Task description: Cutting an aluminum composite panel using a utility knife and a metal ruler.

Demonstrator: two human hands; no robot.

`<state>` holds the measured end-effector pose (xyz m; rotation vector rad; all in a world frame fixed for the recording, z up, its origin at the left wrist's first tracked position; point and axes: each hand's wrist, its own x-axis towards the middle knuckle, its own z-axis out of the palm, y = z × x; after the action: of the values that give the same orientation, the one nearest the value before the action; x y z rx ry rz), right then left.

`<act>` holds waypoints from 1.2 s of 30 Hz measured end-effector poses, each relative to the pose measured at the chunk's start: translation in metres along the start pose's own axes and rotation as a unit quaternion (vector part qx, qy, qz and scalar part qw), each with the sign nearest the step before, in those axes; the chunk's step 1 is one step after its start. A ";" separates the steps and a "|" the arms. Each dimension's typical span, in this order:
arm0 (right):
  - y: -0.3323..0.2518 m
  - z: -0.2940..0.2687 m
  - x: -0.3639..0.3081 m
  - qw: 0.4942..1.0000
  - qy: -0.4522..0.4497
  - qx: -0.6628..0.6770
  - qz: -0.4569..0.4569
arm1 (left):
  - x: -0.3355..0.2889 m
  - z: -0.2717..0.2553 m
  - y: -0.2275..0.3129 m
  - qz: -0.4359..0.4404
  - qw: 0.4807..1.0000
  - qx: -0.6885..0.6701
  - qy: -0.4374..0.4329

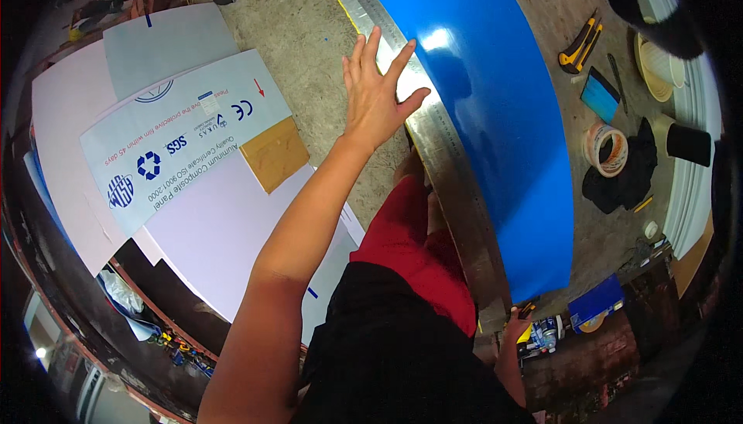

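A glossy blue sheet [503,99] stretches down the middle of the view. Along its left edge lies a long metal ruler [445,165] with marked graduations. My left hand [373,103] rests flat on the ruler's upper part, fingers spread and thumb out over the metal toward the blue sheet. Down at the ruler's near end, my right hand [515,326] is closed around a small dark tool with orange on it [527,311]; its exact kind is too small to make out. My torso and red shorts hide part of the ruler's left side.
Stacked white panels [209,246] lie left, with a brown block [275,155] on them. On the floor at right are yellow-black utility knives [580,46], a tape roll [596,145], black cloth [619,188] and a dark phone-like slab [689,143]. A blue box [596,300] sits lower right.
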<state>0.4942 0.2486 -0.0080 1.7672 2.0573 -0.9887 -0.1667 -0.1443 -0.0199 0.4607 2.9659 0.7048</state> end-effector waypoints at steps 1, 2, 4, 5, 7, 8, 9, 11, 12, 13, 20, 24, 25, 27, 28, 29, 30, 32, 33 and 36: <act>0.002 0.001 -0.002 1.000 0.002 0.001 0.004 | -0.001 0.001 0.000 0.007 1.000 0.017 -0.001; 0.004 0.002 -0.002 0.999 0.006 0.033 0.008 | -0.001 0.002 -0.002 0.011 1.000 0.016 -0.005; -0.007 0.013 -0.005 0.997 0.008 0.070 0.018 | -0.001 0.002 -0.005 0.009 1.000 0.020 0.010; -0.011 0.019 -0.007 0.996 0.022 0.076 0.036 | -0.002 0.002 -0.005 0.019 0.999 0.032 0.014; 0.001 0.012 -0.005 0.997 0.020 0.078 0.003 | 0.000 0.004 -0.007 0.026 0.999 0.017 0.017; 0.016 0.000 0.000 0.997 0.029 0.074 0.008 | 0.000 0.008 -0.006 0.030 0.999 -0.001 0.023; 0.019 -0.001 0.001 0.996 0.010 0.085 0.024 | -0.001 0.007 -0.005 0.026 0.999 -0.002 0.019; 0.025 -0.002 -0.003 0.994 -0.007 0.095 0.045 | -0.001 0.010 -0.007 0.034 0.999 0.000 0.019; 0.011 0.011 -0.006 0.992 -0.010 0.107 0.071 | -0.001 0.006 -0.010 0.040 0.999 0.015 0.025; 0.007 0.011 -0.009 0.989 -0.005 0.113 0.096 | 0.000 0.006 -0.011 0.040 0.999 0.007 0.024; -0.016 0.013 -0.020 0.985 -0.004 0.158 0.076 | -0.002 0.007 -0.010 0.033 0.999 0.010 0.017; -0.016 0.011 -0.018 0.988 -0.034 0.146 0.037 | -0.003 0.007 -0.012 0.034 0.999 0.013 0.019; -0.008 0.008 -0.015 0.990 -0.038 0.133 0.017 | -0.003 0.009 -0.011 0.039 0.999 0.014 0.022; 0.006 0.007 -0.012 0.990 -0.033 0.133 0.014 | -0.001 0.011 -0.012 0.047 0.998 0.011 0.030; 0.011 0.005 -0.010 0.990 -0.027 0.135 0.012 | -0.001 0.012 -0.012 0.058 0.998 0.009 0.037; 0.015 0.002 -0.009 0.991 -0.029 0.132 0.010 | -0.002 0.014 -0.013 0.053 0.998 0.009 0.038; 0.016 0.004 -0.009 0.989 -0.027 0.141 0.020 | -0.001 0.013 -0.013 0.055 0.998 0.008 0.039; 0.017 0.005 -0.007 0.988 -0.028 0.148 0.027 | -0.002 0.013 -0.014 0.054 0.998 0.008 0.041; 0.018 0.003 -0.006 0.987 -0.037 0.149 0.045 | -0.002 0.013 -0.014 0.055 0.998 0.005 0.042; 0.017 0.005 -0.004 0.989 -0.039 0.137 0.049 | -0.003 0.012 -0.016 0.053 0.998 0.005 0.044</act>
<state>0.5098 0.2426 -0.0145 1.9053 1.8397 -1.3416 -0.1666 -0.1535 -0.0378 0.6088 3.0458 0.7398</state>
